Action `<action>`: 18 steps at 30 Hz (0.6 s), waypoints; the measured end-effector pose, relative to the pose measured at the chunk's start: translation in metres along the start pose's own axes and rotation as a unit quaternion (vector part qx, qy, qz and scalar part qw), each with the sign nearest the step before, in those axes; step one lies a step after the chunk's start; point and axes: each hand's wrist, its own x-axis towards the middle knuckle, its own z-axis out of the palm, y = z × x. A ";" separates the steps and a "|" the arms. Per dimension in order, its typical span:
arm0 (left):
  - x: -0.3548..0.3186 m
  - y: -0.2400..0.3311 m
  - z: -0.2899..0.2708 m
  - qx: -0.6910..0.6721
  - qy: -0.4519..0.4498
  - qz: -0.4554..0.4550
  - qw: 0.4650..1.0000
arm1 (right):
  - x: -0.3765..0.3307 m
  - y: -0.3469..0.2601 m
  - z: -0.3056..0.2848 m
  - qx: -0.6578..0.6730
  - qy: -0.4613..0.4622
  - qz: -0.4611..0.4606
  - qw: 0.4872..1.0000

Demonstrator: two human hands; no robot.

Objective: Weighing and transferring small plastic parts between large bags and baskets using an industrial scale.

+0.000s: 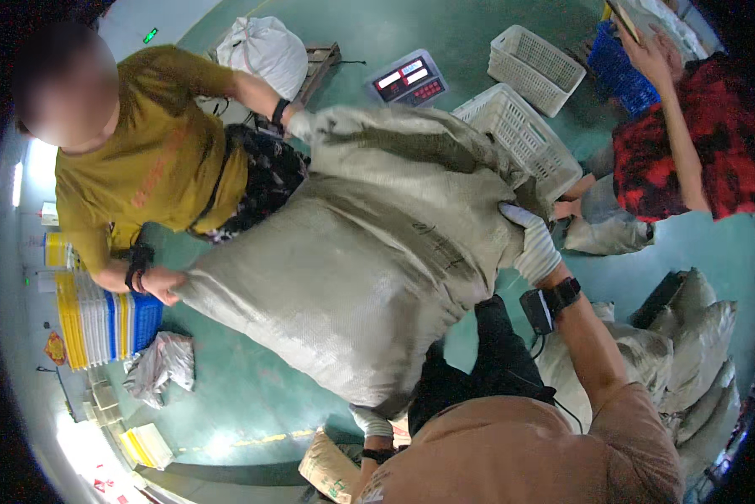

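Note:
A big, full, greyish woven sack (310,286) is held up between me and a co-worker in a mustard shirt. My right hand (533,244), in a white striped glove, is closed on the sack's right side. Lower down, my left hand (372,421), gloved too, grips the near bottom corner; its fingertips are tucked out of sight under the sack. Opposite me, the co-worker's gloved hand (300,126) holds the far upper end and a bare hand (161,286) pinches the left corner.
A weighing scale (407,77) with a lit display and white plastic crates (524,134) stand beyond the sack. More full sacks (688,344) are piled at right. Another person in red and black (688,143) is at upper right. Stacked coloured crates (109,319) stand at left.

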 end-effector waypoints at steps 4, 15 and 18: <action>-0.006 -0.004 0.009 0.002 0.078 0.023 0.997 | 0.042 -0.014 -0.027 0.021 -0.005 0.021 1.000; -0.060 -0.025 0.056 0.166 0.104 0.038 0.980 | 0.174 -0.073 -0.172 0.048 0.200 -0.059 0.977; -0.066 -0.032 0.060 0.187 0.111 0.030 0.975 | 0.232 -0.062 -0.258 -0.038 0.254 -0.075 0.964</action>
